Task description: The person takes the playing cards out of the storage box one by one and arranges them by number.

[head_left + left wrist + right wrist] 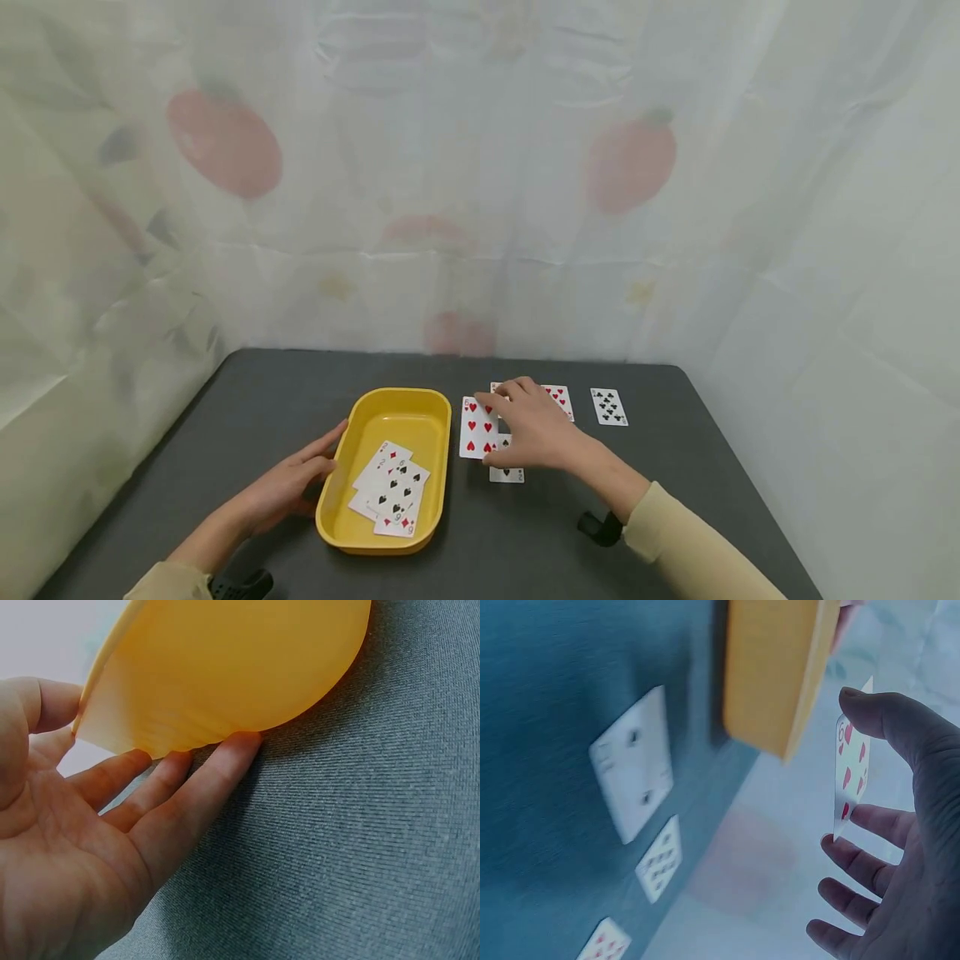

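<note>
A yellow tray [390, 412] sits on the dark table and holds several face-up playing cards [393, 490]. My left hand [330, 454] lies flat beside the tray, its straight fingers [225, 761] touching the tray's [225, 667] left wall. My right hand [491, 408] is to the right of the tray. It pinches a six of hearts [477, 427] by its edges between thumb and fingers. In the right wrist view the six of hearts [853, 761] stands lifted off the table in my right hand [840, 772].
A two of spades [506, 475] lies face up under my right hand. A hearts card [560, 401] and a spades card [608, 407] lie further back and to the right. A white patterned curtain surrounds the table [675, 500].
</note>
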